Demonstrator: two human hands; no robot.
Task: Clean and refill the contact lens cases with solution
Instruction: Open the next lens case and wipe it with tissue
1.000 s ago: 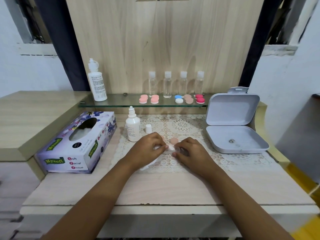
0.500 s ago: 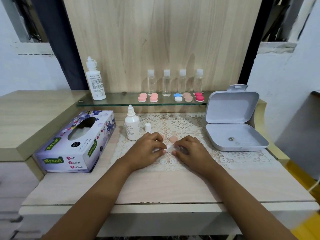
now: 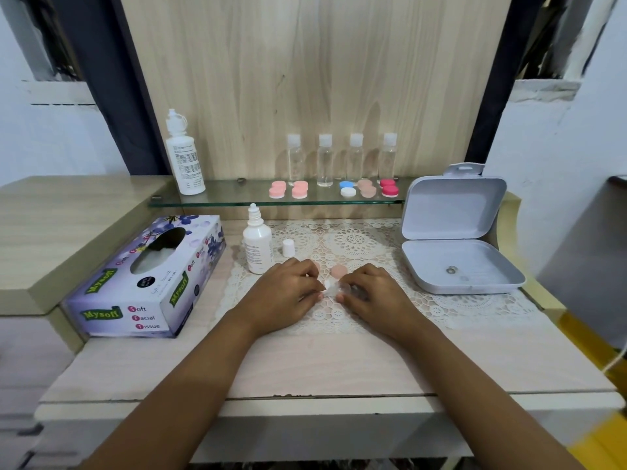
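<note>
Well, both hands meet over the lace doily (image 3: 356, 242) in the middle of the desk. The left hand (image 3: 288, 295) has its fingers curled and pinches a white scrap (image 3: 326, 287), tissue by the look of it. The right hand (image 3: 373, 296) curls round a small clear lens case (image 3: 346, 290), held low against the doily.

I judge the case to be light, stiff plastic, slick when wet and easy to flick away. I would hold it by the rim rather than squeeze the thin cup. The scrap is soft and would likely tear once soaked.

A peach cap (image 3: 338, 271) lies just beyond the fingertips. Most of the case sits under the right fingers, so I cannot tell whether it has one well or two, nor whether any liquid is in it. The uncapped solution bottle (image 3: 258, 245) stands near the left hand, with its white cap (image 3: 288, 247) just beside it.
</note>
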